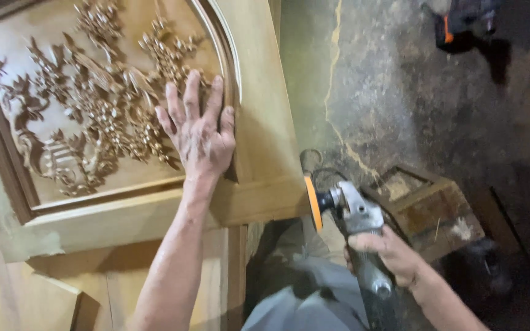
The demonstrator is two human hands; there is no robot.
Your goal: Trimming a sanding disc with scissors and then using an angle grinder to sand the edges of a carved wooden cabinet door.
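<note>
My left hand (199, 132) lies flat, fingers (191, 98) spread open, on the carved wooden door panel (93, 116), at the right edge of its floral relief beside the curved moulding. My right hand (387, 254) has its fingers wrapped tight around the angle grinder (357, 220), whose orange sanding disc (313, 202) stands on edge just off the door frame's lower right corner. Right of the door, a small wooden box (430, 208) sits on the dusty concrete floor (412, 104), and a dark power tool (464, 24) lies farther off.

door panel (259, 122): matt bare carved wood | grinder (357, 211): grey metal | floor (412, 104): rough concrete
</note>
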